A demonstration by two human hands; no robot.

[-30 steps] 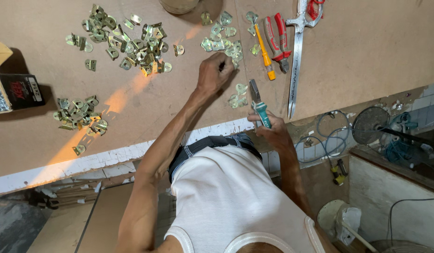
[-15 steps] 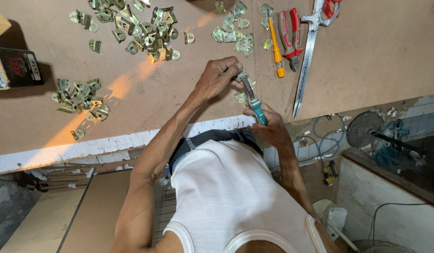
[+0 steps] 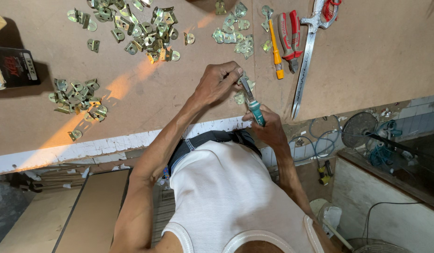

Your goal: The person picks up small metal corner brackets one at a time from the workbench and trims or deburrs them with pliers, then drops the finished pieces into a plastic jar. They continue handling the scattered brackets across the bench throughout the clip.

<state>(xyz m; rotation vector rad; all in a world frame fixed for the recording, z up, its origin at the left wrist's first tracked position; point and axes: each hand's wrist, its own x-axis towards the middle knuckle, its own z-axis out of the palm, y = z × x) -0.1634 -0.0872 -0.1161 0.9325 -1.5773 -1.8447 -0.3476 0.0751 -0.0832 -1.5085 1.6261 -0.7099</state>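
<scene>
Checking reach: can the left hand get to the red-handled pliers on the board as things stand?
Probably yes. The red-handled pliers lie uncovered on the brown board, just beyond the left hand. But that hand pinches a small metal bracket, so it isn't free.

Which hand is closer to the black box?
Left. The left hand is over the board, across it from the black box. The right hand is farther away still, at the board's near edge, gripping a teal-handled screwdriver.
</scene>
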